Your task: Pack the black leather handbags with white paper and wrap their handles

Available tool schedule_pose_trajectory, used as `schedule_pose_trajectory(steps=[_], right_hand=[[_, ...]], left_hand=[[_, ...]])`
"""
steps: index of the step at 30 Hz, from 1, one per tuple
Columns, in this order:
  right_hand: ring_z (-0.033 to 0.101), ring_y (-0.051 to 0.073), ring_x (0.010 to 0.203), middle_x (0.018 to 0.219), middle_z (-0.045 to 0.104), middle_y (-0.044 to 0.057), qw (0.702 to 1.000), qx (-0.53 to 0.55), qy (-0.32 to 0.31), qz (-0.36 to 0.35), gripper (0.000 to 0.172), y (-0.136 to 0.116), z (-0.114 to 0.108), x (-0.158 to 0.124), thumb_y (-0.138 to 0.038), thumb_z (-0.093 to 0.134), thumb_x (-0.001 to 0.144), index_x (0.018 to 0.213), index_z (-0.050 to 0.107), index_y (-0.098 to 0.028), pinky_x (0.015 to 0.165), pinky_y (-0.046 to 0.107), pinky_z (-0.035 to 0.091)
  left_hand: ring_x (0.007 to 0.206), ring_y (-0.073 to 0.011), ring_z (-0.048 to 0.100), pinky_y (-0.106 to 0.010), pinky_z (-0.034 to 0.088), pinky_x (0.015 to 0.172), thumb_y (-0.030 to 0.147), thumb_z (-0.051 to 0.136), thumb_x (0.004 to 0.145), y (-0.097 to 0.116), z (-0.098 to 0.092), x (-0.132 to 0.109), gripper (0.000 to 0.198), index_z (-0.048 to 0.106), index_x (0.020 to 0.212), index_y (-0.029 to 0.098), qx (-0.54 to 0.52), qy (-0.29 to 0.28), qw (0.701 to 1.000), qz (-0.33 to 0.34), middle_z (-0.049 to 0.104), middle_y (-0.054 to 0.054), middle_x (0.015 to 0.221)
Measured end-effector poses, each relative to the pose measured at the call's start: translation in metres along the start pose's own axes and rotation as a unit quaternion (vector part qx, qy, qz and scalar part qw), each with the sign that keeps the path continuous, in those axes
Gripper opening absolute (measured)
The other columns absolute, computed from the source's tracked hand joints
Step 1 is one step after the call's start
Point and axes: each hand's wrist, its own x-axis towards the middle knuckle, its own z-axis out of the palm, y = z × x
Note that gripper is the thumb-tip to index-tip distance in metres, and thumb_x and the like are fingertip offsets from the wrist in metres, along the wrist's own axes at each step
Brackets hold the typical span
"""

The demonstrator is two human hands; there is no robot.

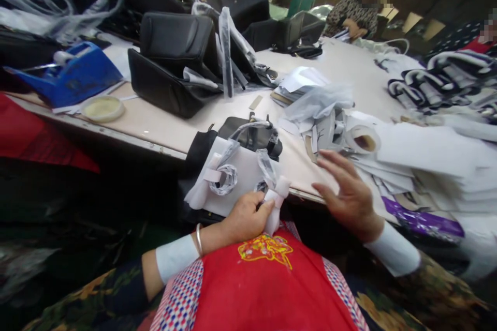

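Observation:
My left hand is closed on a white paper-wrapped handle end of a black handbag. The bag lies at the table's near edge, covered by a white foam sheet, with its handles wrapped in clear plastic. My right hand hovers open, fingers spread, over the table edge to the right of the bag, close to a roll of white paper and loose paper sheets. It holds nothing.
More black handbags stand at the back of the table. A blue tape dispenser and a round dish sit at left. Stacked white sheets lie at right, with a purple packet. Another person works at the far end.

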Motion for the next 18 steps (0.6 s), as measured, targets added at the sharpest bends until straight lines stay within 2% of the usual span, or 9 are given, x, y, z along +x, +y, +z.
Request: schedule_pose_trajectory(steps=[2, 3, 5, 7, 9, 13, 16, 18], right_hand=[[0.059, 0.030, 0.125, 0.139, 0.061, 0.011, 0.983, -0.010, 0.110, 0.148, 0.044, 0.034, -0.020, 0.006, -0.032, 0.070, 0.087, 0.130, 0.065, -0.023, 0.096, 0.044, 0.054], [0.062, 0.028, 0.118, 0.131, 0.066, 0.011, 0.961, -0.003, 0.158, 0.228, 0.040, 0.053, -0.030, 0.009, -0.036, 0.070, 0.086, 0.124, 0.069, -0.022, 0.091, 0.041, 0.055], [0.067, 0.023, 0.100, 0.110, 0.073, 0.010, 0.883, 0.052, 0.231, 0.404, 0.032, 0.090, -0.045, 0.014, -0.040, 0.066, 0.087, 0.111, 0.072, -0.018, 0.079, 0.034, 0.054], [0.065, 0.018, 0.084, 0.095, 0.072, 0.007, 0.813, 0.118, 0.225, 0.523, 0.026, 0.118, -0.054, 0.018, -0.039, 0.064, 0.087, 0.100, 0.070, -0.016, 0.066, 0.028, 0.050], [0.060, 0.015, 0.071, 0.082, 0.070, 0.006, 0.785, 0.153, 0.206, 0.564, 0.023, 0.134, -0.053, 0.023, -0.037, 0.068, 0.084, 0.088, 0.068, -0.015, 0.057, 0.026, 0.044], [0.051, 0.011, 0.054, 0.064, 0.061, 0.001, 0.764, 0.202, 0.176, 0.587, 0.025, 0.141, -0.032, 0.040, -0.034, 0.073, 0.081, 0.072, 0.062, -0.014, 0.049, 0.025, 0.038], [0.047, 0.009, 0.050, 0.061, 0.058, -0.003, 0.765, 0.219, 0.174, 0.580, 0.022, 0.138, -0.020, 0.054, -0.030, 0.071, 0.082, 0.071, 0.060, -0.015, 0.049, 0.023, 0.038], [0.048, 0.010, 0.052, 0.060, 0.058, -0.002, 0.779, 0.215, 0.190, 0.557, 0.019, 0.133, -0.020, 0.059, -0.025, 0.074, 0.074, 0.067, 0.060, -0.015, 0.050, 0.024, 0.038]], left_hand=[[0.070, -0.0170, 0.055, -0.027, 0.039, 0.063, 0.041, 0.044, 0.094, 0.001, 0.002, 0.001, 0.036, 0.062, 0.074, 0.017, 0.012, 0.005, 1.000, -0.014, 0.062, -0.004, 0.072], [0.070, -0.0175, 0.055, -0.028, 0.039, 0.063, 0.042, 0.043, 0.094, 0.001, 0.003, 0.001, 0.037, 0.062, 0.074, 0.017, 0.017, 0.009, 1.000, -0.019, 0.062, -0.004, 0.073], [0.071, -0.0185, 0.055, -0.028, 0.039, 0.064, 0.045, 0.042, 0.094, 0.002, 0.004, 0.003, 0.040, 0.062, 0.075, 0.017, 0.022, 0.014, 0.999, -0.031, 0.062, -0.004, 0.073], [0.072, -0.0200, 0.056, -0.029, 0.041, 0.065, 0.049, 0.041, 0.094, 0.004, 0.005, 0.005, 0.043, 0.063, 0.076, 0.017, 0.021, 0.015, 0.999, -0.042, 0.063, -0.005, 0.074], [0.075, -0.0220, 0.058, -0.030, 0.042, 0.067, 0.054, 0.041, 0.092, 0.007, 0.004, 0.008, 0.046, 0.063, 0.076, 0.017, 0.020, 0.014, 0.998, -0.052, 0.064, -0.006, 0.075], [0.078, -0.0252, 0.061, -0.031, 0.045, 0.070, 0.064, 0.044, 0.088, 0.012, 0.004, 0.010, 0.052, 0.066, 0.079, 0.018, 0.011, 0.010, 0.998, -0.058, 0.069, -0.007, 0.077], [0.077, -0.0262, 0.061, -0.032, 0.045, 0.069, 0.070, 0.044, 0.085, 0.016, 0.004, 0.010, 0.058, 0.069, 0.081, 0.017, 0.008, 0.010, 0.998, -0.066, 0.070, -0.007, 0.077], [0.078, -0.0267, 0.061, -0.032, 0.045, 0.070, 0.071, 0.044, 0.085, 0.017, 0.004, 0.010, 0.060, 0.069, 0.081, 0.017, 0.007, 0.012, 0.998, -0.065, 0.070, -0.008, 0.078]])
